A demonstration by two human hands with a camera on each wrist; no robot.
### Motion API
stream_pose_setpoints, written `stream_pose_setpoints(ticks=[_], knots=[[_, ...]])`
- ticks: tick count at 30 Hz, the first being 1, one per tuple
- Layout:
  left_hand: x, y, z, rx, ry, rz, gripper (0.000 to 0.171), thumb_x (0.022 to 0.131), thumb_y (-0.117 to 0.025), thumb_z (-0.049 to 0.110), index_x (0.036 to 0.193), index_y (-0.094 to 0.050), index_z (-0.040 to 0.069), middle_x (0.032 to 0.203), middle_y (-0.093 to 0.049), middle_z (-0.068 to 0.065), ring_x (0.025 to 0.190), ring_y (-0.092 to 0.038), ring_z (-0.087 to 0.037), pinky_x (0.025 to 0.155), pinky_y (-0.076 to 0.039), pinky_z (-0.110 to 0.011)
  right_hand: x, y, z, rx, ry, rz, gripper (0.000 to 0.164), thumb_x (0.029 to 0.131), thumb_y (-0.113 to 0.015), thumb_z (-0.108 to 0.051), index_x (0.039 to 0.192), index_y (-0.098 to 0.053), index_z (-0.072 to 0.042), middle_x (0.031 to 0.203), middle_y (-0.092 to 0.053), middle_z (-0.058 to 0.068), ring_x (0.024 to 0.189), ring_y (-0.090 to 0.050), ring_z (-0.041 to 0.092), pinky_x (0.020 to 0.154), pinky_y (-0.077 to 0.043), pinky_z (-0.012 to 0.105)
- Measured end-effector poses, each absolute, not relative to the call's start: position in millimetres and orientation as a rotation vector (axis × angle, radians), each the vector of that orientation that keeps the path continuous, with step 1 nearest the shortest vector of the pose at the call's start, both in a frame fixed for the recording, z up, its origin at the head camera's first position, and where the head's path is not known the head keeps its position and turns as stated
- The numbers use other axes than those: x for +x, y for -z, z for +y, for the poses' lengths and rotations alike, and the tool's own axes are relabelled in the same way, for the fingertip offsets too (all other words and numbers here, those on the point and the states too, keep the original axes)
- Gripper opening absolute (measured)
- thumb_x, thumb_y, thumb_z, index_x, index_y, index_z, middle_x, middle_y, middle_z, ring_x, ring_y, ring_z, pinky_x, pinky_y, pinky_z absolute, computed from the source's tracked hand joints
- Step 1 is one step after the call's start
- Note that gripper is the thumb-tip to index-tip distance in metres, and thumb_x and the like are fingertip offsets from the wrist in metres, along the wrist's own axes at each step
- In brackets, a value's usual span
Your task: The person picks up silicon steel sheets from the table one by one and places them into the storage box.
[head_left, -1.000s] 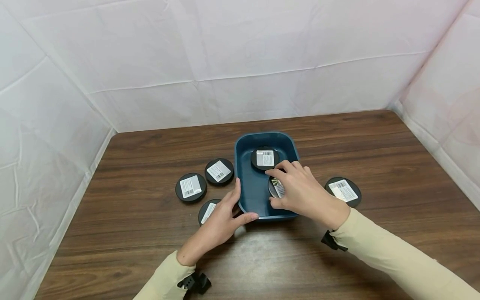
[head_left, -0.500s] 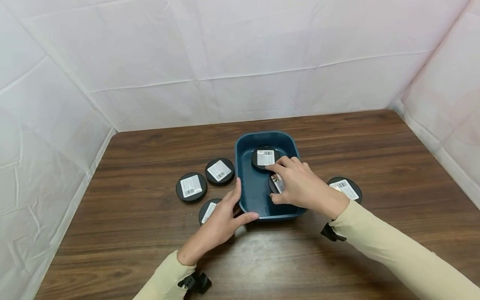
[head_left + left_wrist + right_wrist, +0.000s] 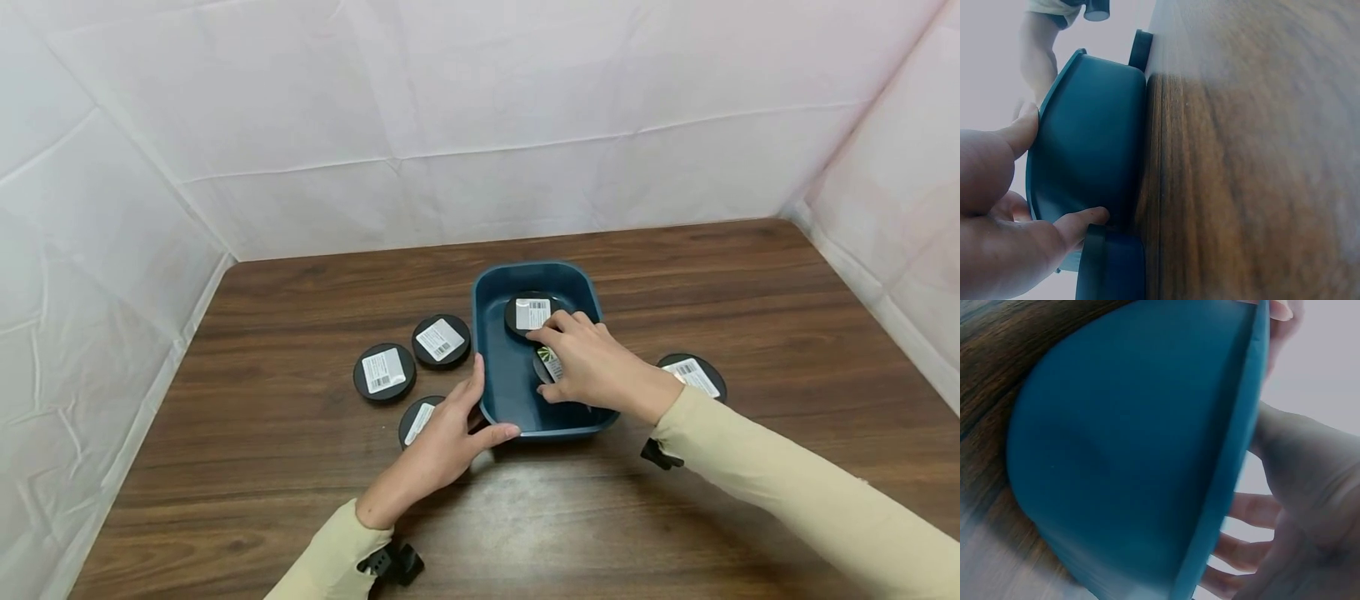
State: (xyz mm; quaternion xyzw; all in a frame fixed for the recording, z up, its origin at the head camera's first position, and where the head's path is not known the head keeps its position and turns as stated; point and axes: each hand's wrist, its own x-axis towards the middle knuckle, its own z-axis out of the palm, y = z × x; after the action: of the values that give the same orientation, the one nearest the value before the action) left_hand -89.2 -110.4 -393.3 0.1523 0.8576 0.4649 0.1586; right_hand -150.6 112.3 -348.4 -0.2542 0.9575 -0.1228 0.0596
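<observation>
A blue plastic bin (image 3: 510,400) stands in the middle of the table. My left hand (image 3: 442,433) rests against its near left corner, thumb along the front rim and fingers along the left side. In the left wrist view the bin's wall (image 3: 1091,137) lies beside that hand's thumb. My right hand (image 3: 588,358) reaches inside and pinches a flat round black container (image 3: 550,365) with a coloured label. Just behind it in the bin lies another flat round container (image 3: 532,314), white sticker up. The right wrist view hides the held container behind the bin wall (image 3: 1135,437).
Left of the bin lie three similar black containers, a far one (image 3: 441,342), a left one (image 3: 384,372) and a near one (image 3: 417,422) partly under my left hand. One more (image 3: 693,377) lies to the right, by my right forearm. White sheeting (image 3: 480,125) surrounds the table.
My right hand has shifted slightly left and away from me, still at the same container in the bin. My left hand and the bin have hardly moved.
</observation>
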Motion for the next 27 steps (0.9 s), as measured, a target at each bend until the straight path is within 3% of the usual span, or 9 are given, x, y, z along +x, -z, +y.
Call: stream_pose_setpoints(ticks=[9, 27], knots=[[-90.7, 392.7, -109.1, 0.432, -1.342, 2.450, 0.096, 0.095, -0.067, 0.037, 0.162, -0.002, 0.011, 0.166, -0.018, -0.020, 0.145, -0.041, -0.031, 0.113, -0.041, -0.047, -153.9, 351.3, 108.6, -0.805, 0.325, 2.894, 0.068, 0.081, -0.084, -0.032, 0.139, -0.059, -0.006, 0.133, -0.056, 0.017, 0.112, -0.053, 0.032, 0.090, -0.047, 0.050], [-89.9, 391.4, -110.3, 0.438, -1.343, 2.432, 0.097, 0.094, -0.067, 0.037, 0.162, -0.001, 0.013, 0.167, -0.016, -0.016, 0.144, -0.043, -0.026, 0.113, -0.042, -0.044, -160.2, 364.9, 101.7, -0.949, 0.184, 2.821, 0.067, 0.082, -0.084, -0.033, 0.136, -0.060, -0.003, 0.133, -0.057, 0.018, 0.109, -0.054, 0.032, 0.091, -0.052, 0.053]])
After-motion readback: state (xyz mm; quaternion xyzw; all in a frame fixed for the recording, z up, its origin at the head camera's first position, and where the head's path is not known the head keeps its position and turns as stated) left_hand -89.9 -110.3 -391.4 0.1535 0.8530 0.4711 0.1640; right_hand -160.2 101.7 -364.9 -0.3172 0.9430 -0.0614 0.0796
